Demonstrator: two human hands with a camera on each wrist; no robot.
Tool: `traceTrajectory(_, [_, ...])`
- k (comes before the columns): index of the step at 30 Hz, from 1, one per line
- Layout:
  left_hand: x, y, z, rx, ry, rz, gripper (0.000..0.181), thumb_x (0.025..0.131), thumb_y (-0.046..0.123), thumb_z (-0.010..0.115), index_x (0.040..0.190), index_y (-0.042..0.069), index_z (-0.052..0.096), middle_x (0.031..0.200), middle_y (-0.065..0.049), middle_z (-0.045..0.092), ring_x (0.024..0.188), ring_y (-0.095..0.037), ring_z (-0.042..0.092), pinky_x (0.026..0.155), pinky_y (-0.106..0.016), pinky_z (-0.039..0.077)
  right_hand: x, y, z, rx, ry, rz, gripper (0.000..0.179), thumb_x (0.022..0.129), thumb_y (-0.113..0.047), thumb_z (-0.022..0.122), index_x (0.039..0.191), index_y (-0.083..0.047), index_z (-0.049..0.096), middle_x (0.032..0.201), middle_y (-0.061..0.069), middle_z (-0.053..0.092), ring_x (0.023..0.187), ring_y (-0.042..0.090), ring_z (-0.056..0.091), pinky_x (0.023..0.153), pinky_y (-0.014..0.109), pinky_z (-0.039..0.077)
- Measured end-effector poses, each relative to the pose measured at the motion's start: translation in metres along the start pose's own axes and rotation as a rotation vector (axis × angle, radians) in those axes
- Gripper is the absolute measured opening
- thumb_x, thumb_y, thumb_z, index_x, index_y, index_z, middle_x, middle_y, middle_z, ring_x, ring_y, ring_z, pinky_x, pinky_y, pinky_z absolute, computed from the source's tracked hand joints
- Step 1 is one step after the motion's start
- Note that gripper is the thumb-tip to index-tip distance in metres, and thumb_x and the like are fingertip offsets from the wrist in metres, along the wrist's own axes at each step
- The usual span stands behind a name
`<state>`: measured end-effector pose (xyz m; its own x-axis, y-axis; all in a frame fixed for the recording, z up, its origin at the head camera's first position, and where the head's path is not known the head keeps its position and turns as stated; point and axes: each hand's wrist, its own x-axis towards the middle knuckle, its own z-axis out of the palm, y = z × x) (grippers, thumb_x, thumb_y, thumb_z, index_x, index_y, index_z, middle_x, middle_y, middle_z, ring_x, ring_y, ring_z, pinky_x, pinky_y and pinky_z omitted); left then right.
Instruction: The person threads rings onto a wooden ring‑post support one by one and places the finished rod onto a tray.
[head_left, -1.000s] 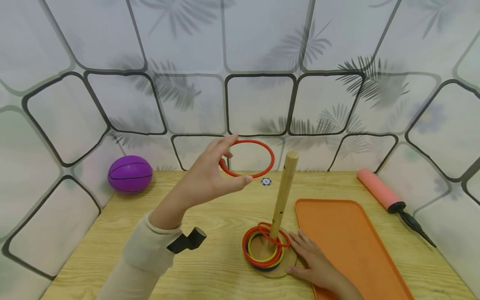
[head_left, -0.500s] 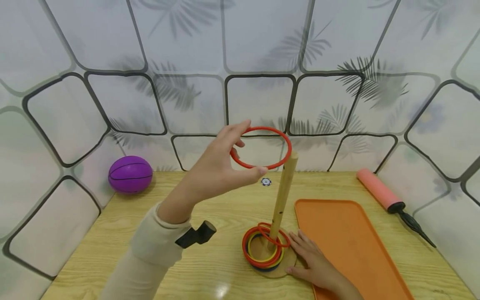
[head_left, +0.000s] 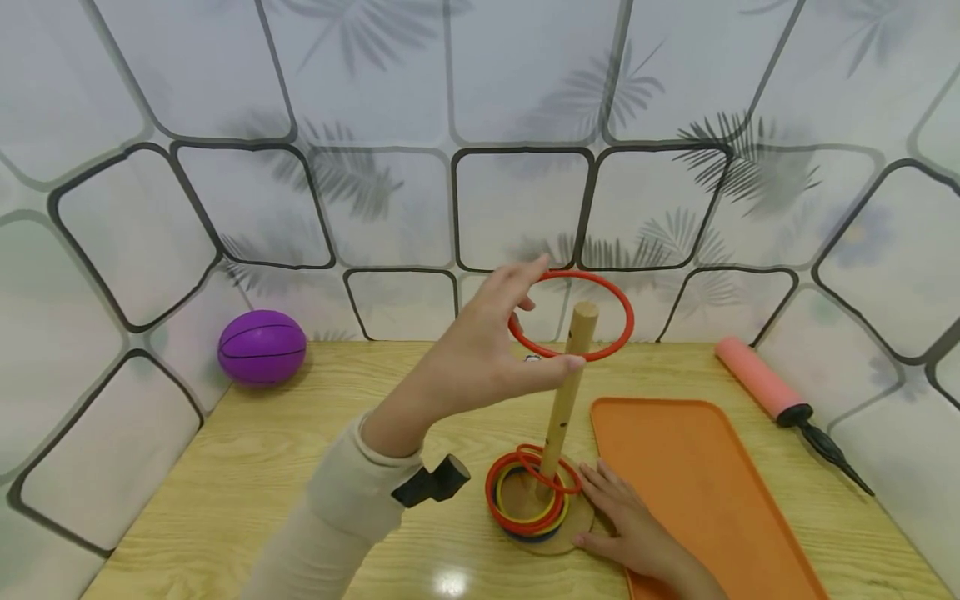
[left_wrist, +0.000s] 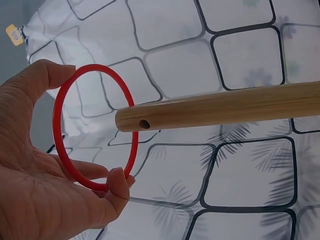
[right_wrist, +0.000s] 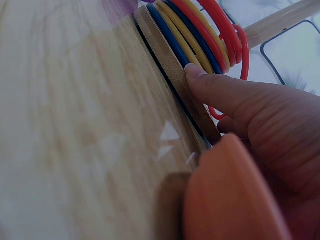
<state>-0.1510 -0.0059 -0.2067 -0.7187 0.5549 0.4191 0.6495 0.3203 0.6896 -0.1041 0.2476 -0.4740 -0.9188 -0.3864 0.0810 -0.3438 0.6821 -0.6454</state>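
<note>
My left hand (head_left: pixel 487 342) holds a red ring (head_left: pixel 632 321) level in the air between thumb and fingers. The ring encircles the top of a wooden post (head_left: pixel 564 408) in the head view. In the left wrist view, the post's end (left_wrist: pixel 125 120) overlaps the ring's far side. A round wooden base (head_left: pixel 577 533) carries the post, with several red, yellow and blue rings (right_wrist: pixel 220 25) stacked at its foot; one red ring leans tilted against the post. My right hand (head_left: pixel 630 525) rests on the base's right side, its thumb (right_wrist: pixel 215 90) on the edge.
An orange tray (head_left: pixel 690 475) lies right of the base, under my right wrist. Farther back are a purple ball (head_left: pixel 261 348) at left and a pink hand pump (head_left: pixel 757 379) at right. A small chip (head_left: pixel 532 358) shows behind my left thumb. Patterned walls enclose the table.
My left hand has moved right with the red ring, rising and then dipping, from left of the post to its top. The right hand has stayed on the base.
</note>
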Motion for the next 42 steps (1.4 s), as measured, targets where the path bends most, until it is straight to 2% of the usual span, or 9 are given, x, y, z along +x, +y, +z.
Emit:
traceTrajectory(11, [-0.007, -0.015, 0.017, 0.005, 0.024, 0.0, 0.088, 0.073, 0.025, 0.081, 0.146, 0.008, 0.034, 0.136, -0.003, 0.041, 0.104, -0.015, 0.045, 0.078, -0.032, 0.048, 0.001, -0.002, -0.001, 0.011, -0.016, 0.02, 0.081, 0.082, -0.045, 0.07, 0.144, -0.003, 0.038, 0.151, 0.02, 0.028, 0.137, 0.047, 0.013, 0.101, 0.069, 0.009])
traceTrajectory(15, [-0.012, -0.024, 0.025, 0.002, 0.001, -0.028, 0.09, 0.073, 0.026, 0.081, 0.147, 0.009, 0.033, 0.14, -0.004, 0.039, 0.107, -0.016, 0.045, 0.082, -0.033, 0.048, 0.002, -0.002, -0.001, 0.007, -0.004, 0.025, 0.082, 0.081, -0.045, 0.07, 0.144, -0.004, 0.038, 0.15, 0.019, 0.028, 0.138, 0.046, 0.013, 0.102, 0.068, 0.009])
traceTrajectory(21, [-0.024, -0.042, 0.036, -0.012, -0.024, -0.084, 0.091, 0.074, 0.029, 0.081, 0.148, 0.011, 0.031, 0.145, -0.006, 0.033, 0.115, -0.019, 0.043, 0.094, -0.043, 0.042, 0.001, -0.004, -0.001, 0.016, 0.012, 0.019, 0.08, 0.081, -0.044, 0.071, 0.144, -0.006, 0.04, 0.15, 0.016, 0.03, 0.138, 0.045, 0.014, 0.102, 0.068, 0.009])
traceTrajectory(29, [-0.042, -0.068, 0.048, -0.079, -0.026, -0.128, 0.088, 0.074, 0.026, 0.08, 0.146, 0.009, 0.034, 0.144, -0.006, 0.034, 0.116, -0.02, 0.04, 0.092, -0.044, 0.04, 0.0, -0.005, 0.0, 0.023, 0.023, 0.029, 0.079, 0.081, -0.044, 0.07, 0.144, -0.008, 0.04, 0.151, 0.013, 0.03, 0.139, 0.041, 0.014, 0.107, 0.06, 0.008])
traceTrajectory(36, [-0.053, -0.085, 0.057, -0.114, -0.033, -0.148, 0.086, 0.075, 0.026, 0.08, 0.147, 0.012, 0.034, 0.145, -0.007, 0.033, 0.116, -0.022, 0.041, 0.09, -0.042, 0.041, 0.001, -0.007, -0.002, 0.013, 0.012, 0.039, 0.08, 0.081, -0.043, 0.071, 0.144, -0.006, 0.04, 0.15, 0.016, 0.03, 0.138, 0.044, 0.014, 0.103, 0.066, 0.01])
traceTrajectory(42, [-0.061, -0.094, 0.067, -0.129, -0.056, -0.175, 0.087, 0.076, 0.028, 0.079, 0.147, 0.01, 0.032, 0.146, -0.006, 0.031, 0.117, -0.021, 0.04, 0.092, -0.043, 0.041, 0.001, -0.006, -0.002, 0.017, 0.01, 0.028, 0.08, 0.081, -0.043, 0.071, 0.144, -0.005, 0.039, 0.15, 0.016, 0.03, 0.138, 0.044, 0.014, 0.103, 0.065, 0.01])
